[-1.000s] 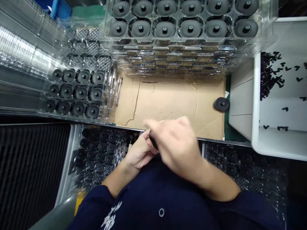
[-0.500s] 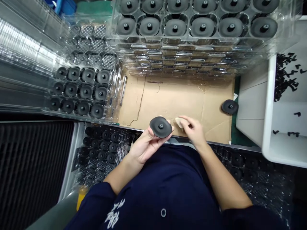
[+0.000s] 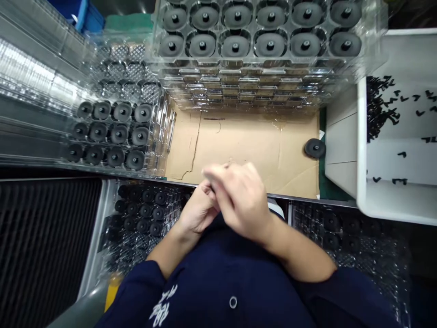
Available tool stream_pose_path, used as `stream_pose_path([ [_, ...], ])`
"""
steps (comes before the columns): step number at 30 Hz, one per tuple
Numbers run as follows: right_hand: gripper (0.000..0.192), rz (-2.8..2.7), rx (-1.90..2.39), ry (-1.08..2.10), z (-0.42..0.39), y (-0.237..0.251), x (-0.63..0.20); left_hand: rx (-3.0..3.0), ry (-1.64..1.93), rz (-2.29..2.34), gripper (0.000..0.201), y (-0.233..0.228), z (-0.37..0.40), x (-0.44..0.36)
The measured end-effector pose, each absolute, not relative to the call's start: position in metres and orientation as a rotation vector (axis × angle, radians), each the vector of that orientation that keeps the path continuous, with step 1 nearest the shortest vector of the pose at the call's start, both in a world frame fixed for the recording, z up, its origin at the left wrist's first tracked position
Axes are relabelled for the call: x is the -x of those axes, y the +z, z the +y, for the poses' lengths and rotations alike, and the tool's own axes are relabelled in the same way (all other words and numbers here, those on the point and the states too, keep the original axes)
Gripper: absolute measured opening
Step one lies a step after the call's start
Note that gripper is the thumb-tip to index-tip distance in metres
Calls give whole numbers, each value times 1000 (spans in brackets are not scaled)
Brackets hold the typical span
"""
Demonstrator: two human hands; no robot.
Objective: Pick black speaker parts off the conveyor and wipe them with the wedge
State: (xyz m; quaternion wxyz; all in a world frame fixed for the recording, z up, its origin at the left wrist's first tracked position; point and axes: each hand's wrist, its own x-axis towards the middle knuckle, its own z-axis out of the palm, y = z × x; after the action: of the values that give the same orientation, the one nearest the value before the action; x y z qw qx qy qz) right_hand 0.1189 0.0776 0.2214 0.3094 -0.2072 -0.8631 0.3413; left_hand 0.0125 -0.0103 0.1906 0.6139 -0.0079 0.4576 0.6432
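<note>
Fingers of your right hand (image 3: 241, 200) are curled together and lie over your left hand (image 3: 198, 212), low in the middle of the frame; motion blur and the overlap hide what they close on, so you cannot tell whether either hand grips anything. Your left fingers are bent inward under the right ones, and the two hands touch.

Just above your hands lies a flat sheet of cardboard (image 3: 246, 146), bare apart from a crease on its left side. At its right edge, well apart from your hands, one loose black disc (image 3: 314, 148) lies by itself, just beside the white bin (image 3: 362, 136).

That bin fills the right of the frame and holds small black clips (image 3: 380, 107), heaped toward its upper left corner with a few scattered lower down.

Across the top, a stack of clear trays (image 3: 246, 86) rises, and its top tray holds rows of grey discs (image 3: 235, 48), one per pocket. At the left, a second clear tray (image 3: 157, 132) holds three rows of four black discs (image 3: 118, 134).

Below the table edge, on both sides of your arms, more clear trays with dark discs (image 3: 146, 212) sit in shadow. Your dark blue shirt (image 3: 232, 282) fills the bottom centre.
</note>
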Motion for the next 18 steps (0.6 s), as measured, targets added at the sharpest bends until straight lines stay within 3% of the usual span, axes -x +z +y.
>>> stream_pose_path([
  [4, 18, -2330, 409, 1066, 74, 228, -129, -3, 1438, 1072, 59, 194, -14, -12],
  [10, 25, -2258, 461, 771, 74, 234, -127, -89, 1476, 994, 55, 202, -9, -18],
  [14, 20, -2293, 386, 1114, 84, 224, -148, -68, 1476, 992, 59, 207, -8, -13],
  [18, 19, -1778, 939, 1659, 105, 199, -168, 32, 1487, 878, 62, 204, -4, -17],
])
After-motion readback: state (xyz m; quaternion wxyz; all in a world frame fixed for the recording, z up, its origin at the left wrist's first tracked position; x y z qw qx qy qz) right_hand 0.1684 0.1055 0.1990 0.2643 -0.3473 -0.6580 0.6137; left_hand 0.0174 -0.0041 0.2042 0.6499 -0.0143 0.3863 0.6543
